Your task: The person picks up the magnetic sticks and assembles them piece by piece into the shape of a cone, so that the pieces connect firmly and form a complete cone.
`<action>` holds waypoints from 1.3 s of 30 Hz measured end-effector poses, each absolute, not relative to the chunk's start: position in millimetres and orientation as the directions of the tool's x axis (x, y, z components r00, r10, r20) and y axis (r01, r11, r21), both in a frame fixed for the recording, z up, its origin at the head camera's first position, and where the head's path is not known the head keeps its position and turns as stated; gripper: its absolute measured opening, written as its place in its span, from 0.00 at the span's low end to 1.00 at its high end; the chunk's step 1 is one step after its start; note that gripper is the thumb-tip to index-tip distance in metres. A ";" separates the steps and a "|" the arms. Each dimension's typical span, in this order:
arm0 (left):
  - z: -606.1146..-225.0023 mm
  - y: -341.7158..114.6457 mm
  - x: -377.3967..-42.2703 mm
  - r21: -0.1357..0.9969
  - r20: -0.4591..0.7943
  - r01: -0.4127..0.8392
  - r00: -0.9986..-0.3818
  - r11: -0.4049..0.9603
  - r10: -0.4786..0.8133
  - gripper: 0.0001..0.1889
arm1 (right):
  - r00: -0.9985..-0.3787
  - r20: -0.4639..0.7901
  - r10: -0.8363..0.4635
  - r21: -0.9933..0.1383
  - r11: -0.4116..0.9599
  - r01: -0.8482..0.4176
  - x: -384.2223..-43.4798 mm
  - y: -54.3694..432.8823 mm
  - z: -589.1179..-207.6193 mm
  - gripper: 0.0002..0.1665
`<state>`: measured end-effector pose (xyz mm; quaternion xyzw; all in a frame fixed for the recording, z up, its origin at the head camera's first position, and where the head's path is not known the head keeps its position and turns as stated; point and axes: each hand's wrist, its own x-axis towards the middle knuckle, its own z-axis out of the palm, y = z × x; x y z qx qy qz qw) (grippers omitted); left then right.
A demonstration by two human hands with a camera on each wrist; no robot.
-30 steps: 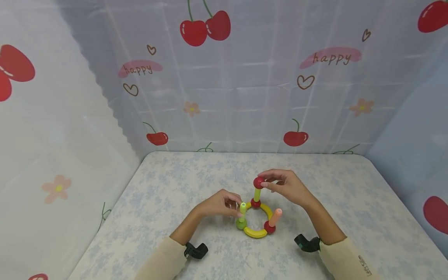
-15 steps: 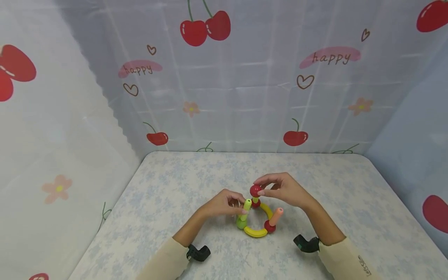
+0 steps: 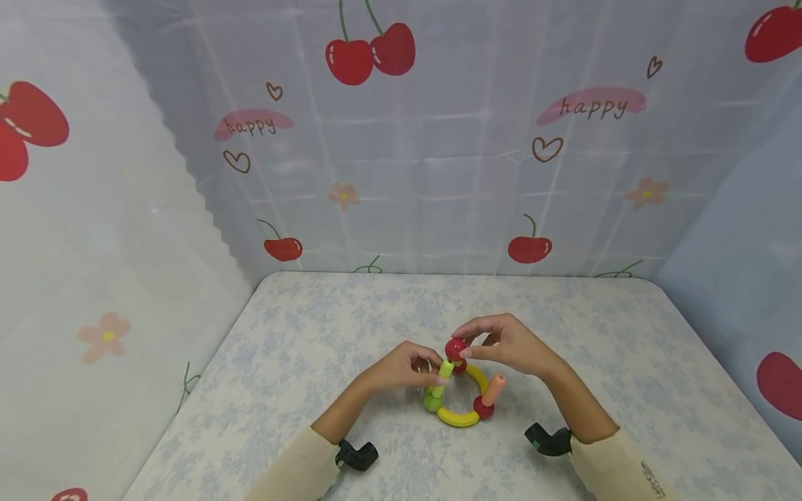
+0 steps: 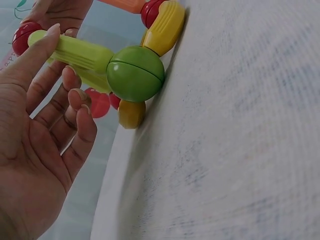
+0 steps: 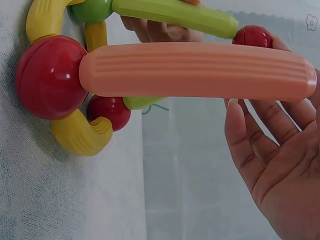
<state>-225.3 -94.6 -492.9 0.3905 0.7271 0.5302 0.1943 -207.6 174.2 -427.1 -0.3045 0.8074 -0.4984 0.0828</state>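
Note:
A ring of yellow curved magnetic rods [image 3: 458, 417] and balls lies on the table. My left hand [image 3: 407, 365] pinches a lime-green magnetic rod [image 4: 80, 52], which leans to the right from the green ball [image 4: 136, 73]. A red ball [image 3: 454, 348], pinched between thumb and fingers of my right hand [image 3: 514, 346], sits close to that rod's upper end. Under this ball, a second lime-green rod [image 5: 142, 102], mostly hidden in the head view, rises from the ring's far red ball [image 5: 110, 113]. A peach rod [image 5: 197, 70] leans up from the near right red ball [image 5: 51, 76], untouched.
The table [image 3: 326, 313] has a pale blue floral cover. A curtain [image 3: 413, 153] with printed cherries hangs behind it, and side panels stand left and right. Black wrist mounts [image 3: 357, 456] sit at both cuffs.
My right hand has moved down and slightly left with the red ball, tipping its rod. My left hand has tilted the other lime-green rod right, towards the ball. The peach rod stays put.

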 end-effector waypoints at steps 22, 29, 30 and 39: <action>-491.7 -96.6 -226.5 0.908 0.147 0.391 -0.632 0.149 0.761 0.07 | -0.638 -0.068 -0.767 -0.904 0.317 -0.285 -222.6 225.7 -430.6 0.18; -490.2 -98.2 -225.5 0.907 0.134 0.386 -0.641 0.166 0.756 0.07 | -0.443 -0.153 -0.884 -0.937 0.272 -0.220 -222.8 224.9 -437.9 0.21; -490.4 -98.2 -225.6 0.908 0.133 0.385 -0.640 0.166 0.757 0.07 | -0.430 -0.142 -0.892 -0.941 0.256 -0.219 -222.8 222.9 -438.6 0.21; -491.8 -96.4 -225.3 0.923 0.136 0.361 -0.634 0.135 0.762 0.07 | -0.474 -0.072 -0.877 -0.927 0.234 -0.292 -221.2 206.2 -447.7 0.13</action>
